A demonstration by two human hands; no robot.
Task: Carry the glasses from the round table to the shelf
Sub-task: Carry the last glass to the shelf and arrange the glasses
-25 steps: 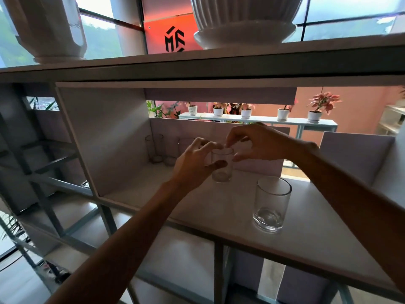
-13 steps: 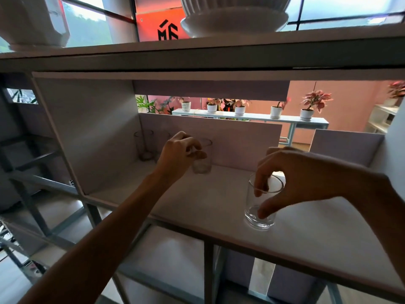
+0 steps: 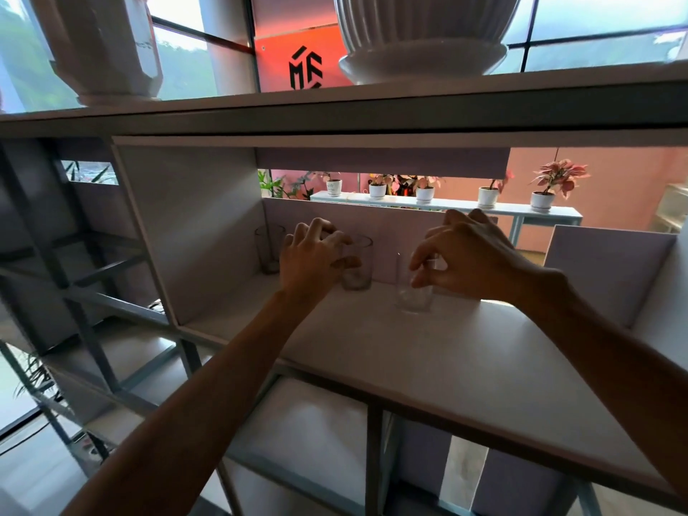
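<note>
Both my hands reach into a white shelf compartment [image 3: 428, 359]. My left hand [image 3: 316, 258] grips a clear glass [image 3: 359, 268] from its left side; the glass stands on the shelf board near the back panel. My right hand [image 3: 469, 255] pinches the rim of a second clear glass [image 3: 413, 292], which stands upright on the board a little nearer to me. Another glass [image 3: 268, 251] stands in the back left corner. The round table is out of view.
Above the compartment a thick board carries a ribbed white pot [image 3: 424, 35] and a white vase [image 3: 100, 50]. A white divider wall [image 3: 603, 270] closes the compartment on the right. Grey metal frame bars [image 3: 85, 292] run at the left. Potted plants [image 3: 551, 184] stand on a far ledge.
My right hand has slid the second glass from the shelf's front toward the back panel. My left hand has set its glass down further back and still holds it.
</note>
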